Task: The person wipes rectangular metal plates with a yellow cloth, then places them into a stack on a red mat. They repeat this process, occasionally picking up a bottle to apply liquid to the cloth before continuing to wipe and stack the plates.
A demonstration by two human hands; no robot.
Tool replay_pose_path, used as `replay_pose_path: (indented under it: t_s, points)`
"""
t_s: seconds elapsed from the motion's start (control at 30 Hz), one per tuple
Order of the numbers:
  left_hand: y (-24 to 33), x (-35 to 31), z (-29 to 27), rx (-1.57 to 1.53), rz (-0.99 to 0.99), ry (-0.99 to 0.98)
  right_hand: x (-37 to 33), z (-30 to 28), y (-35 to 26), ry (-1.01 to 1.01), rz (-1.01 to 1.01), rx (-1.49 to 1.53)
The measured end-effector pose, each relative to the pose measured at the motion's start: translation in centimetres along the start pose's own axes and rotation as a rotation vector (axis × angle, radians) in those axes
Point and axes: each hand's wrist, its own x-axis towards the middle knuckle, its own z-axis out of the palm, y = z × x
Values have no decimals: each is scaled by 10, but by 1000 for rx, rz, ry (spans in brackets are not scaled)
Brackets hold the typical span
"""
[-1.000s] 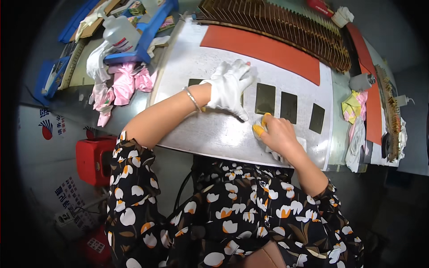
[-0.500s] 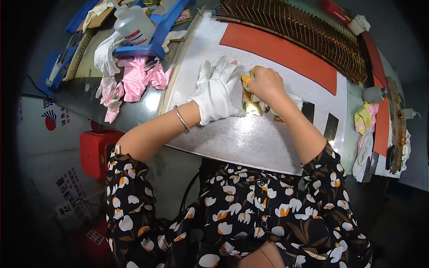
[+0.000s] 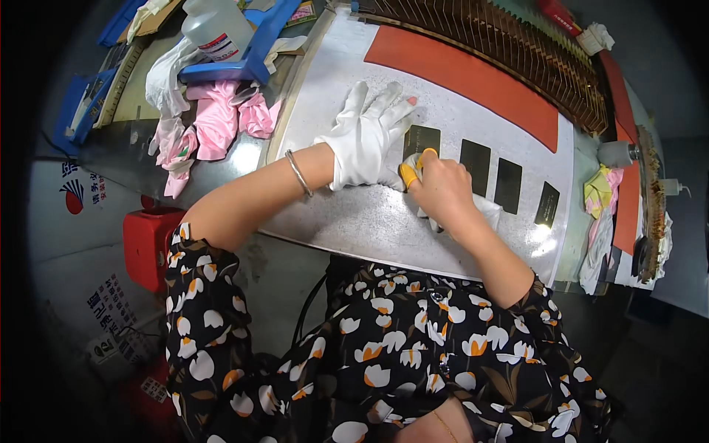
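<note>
My left hand (image 3: 365, 144), in a white glove with one bare fingertip showing, lies flat with its fingers spread on the pale work sheet (image 3: 325, 221). Its thumb reaches toward the near end of a dark thin card (image 3: 423, 138). Yellow finger covers sit on the thumb and a finger of my right hand (image 3: 447, 190), which is closed round a white cloth (image 3: 487, 211). That hand presses down at the card's near end, hiding it. To its right lie a second dark card (image 3: 476, 164), a third (image 3: 509, 184) and a smaller-looking one (image 3: 546, 204).
Behind the cards lies a long orange-red strip (image 3: 465, 81), and past it a slotted rack (image 3: 502, 52) of upright plates. A blue tray (image 3: 221, 71) with a white bottle (image 3: 216, 33) and pink cloths (image 3: 216, 122) are at the left. A red stool (image 3: 151, 247) stands below.
My right hand has slid toward me with the cloth, uncovering the far part of the card. The cards beside it now show, dark instead of shining gold. My left hand stays spread.
</note>
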Motion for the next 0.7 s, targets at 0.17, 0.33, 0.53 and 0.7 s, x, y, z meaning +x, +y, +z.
replay_pose_path:
  t_s: [0.17, 0.33, 0.53, 0.7]
  points:
    - [-15, -1, -16, -79, 6, -149, -31, -4, -5, -100, -34, 4]
    - [-47, -50, -19, -170, -44, 62, -19, -31, -18, -68, -140, -62]
    - [-58, -74, 5, -102, -63, 230, 76, -1, -48, -17, -187, 41]
    - [-56, -73, 8, -105, -113, 149, 88, 15, -60, -27, -142, -13]
